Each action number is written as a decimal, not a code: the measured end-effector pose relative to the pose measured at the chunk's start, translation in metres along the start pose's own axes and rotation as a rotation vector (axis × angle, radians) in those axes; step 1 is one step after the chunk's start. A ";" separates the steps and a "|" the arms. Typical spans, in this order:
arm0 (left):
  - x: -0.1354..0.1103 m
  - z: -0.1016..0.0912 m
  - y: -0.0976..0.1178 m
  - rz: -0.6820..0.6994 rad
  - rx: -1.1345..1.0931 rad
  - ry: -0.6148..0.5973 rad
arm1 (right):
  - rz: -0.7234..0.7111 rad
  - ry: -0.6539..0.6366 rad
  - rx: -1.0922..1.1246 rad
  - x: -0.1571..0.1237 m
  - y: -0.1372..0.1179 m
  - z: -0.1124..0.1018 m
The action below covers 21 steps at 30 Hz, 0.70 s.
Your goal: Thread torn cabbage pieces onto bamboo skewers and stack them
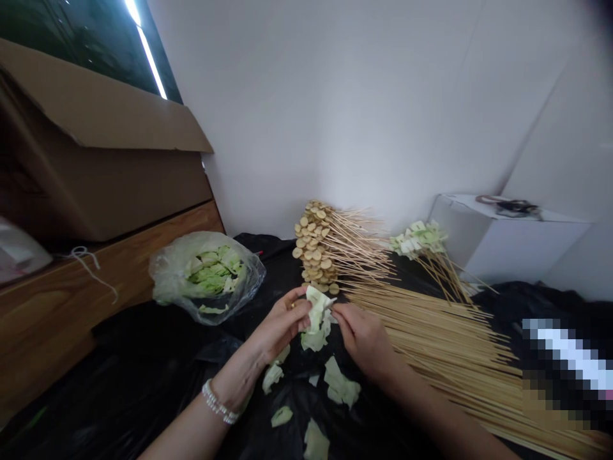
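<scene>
My left hand [287, 322] is closed on a pale green cabbage leaf piece [317, 308], held up in front of me between thumb and fingers. My right hand [361, 332] is pinched at the leaf's right edge; what lies between its fingertips is hidden. More cabbage hangs just below the held piece. Loose cabbage pieces [341, 383] lie on the black plastic sheet [258, 421] beneath my hands. To the right of my right hand spreads a wide layer of bare bamboo skewers [445, 345].
A clear plastic bag [165, 271] of cabbage pieces sits at left. Skewers with round beige slices [313, 239] are stacked by the wall. Skewers threaded with cabbage [419, 239] lean near a white box [517, 246]. A cardboard box [119, 185] stands at far left.
</scene>
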<state>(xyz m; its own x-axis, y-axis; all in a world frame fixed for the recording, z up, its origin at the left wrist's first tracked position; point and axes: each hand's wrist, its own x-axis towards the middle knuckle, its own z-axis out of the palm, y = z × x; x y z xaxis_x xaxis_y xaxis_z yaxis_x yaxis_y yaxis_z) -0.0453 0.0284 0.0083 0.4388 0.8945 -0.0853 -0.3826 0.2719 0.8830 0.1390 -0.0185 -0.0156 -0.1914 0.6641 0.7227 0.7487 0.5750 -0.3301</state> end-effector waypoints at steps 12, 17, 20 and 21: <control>0.005 -0.006 0.016 0.097 -0.094 0.119 | -0.006 -0.054 -0.167 0.001 0.005 -0.004; 0.006 -0.005 0.015 0.071 -0.118 0.156 | -0.014 -0.067 -0.148 -0.001 0.008 0.001; 0.006 -0.006 0.013 0.065 -0.111 0.150 | -0.019 -0.084 -0.152 -0.003 0.008 0.002; 0.006 -0.006 0.013 0.061 -0.111 0.151 | -0.021 -0.091 -0.149 -0.003 0.007 0.002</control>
<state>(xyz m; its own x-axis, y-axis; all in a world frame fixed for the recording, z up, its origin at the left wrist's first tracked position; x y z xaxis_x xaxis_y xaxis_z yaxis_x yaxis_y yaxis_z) -0.0526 0.0393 0.0161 0.2880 0.9514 -0.1086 -0.4957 0.2451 0.8332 0.1439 -0.0152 -0.0215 -0.2594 0.6968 0.6687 0.8283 0.5166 -0.2171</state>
